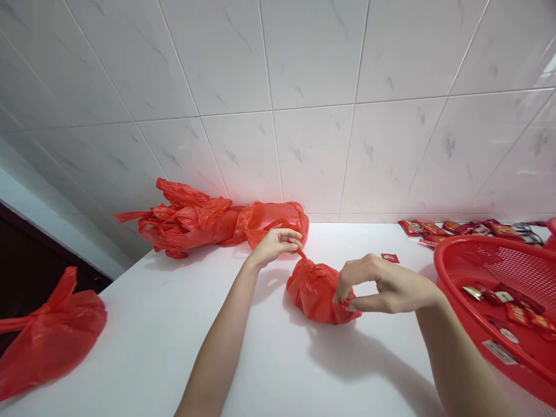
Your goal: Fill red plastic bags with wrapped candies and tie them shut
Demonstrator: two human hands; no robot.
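A small red plastic bag (310,292) lies bunched on the white table in front of me. My left hand (278,244) pinches a thin twisted end of this bag at its upper left. At its right side, my right hand (377,284) has thumb and fingertips closed on the bag's edge. What the bag holds, if anything, is hidden by the red film. Just behind my left hand, a roll of red plastic bags (278,217) rests near the wall, joined to a crumpled heap of red bags (186,223).
A red perforated basket (447,266) on the right holds several small wrapped packets. More red packets (419,227) lie along the wall, with a single packet (390,258) nearer. A tied red bag (56,336) sits at the table's left edge. Behind everything rises a tiled wall (313,150).
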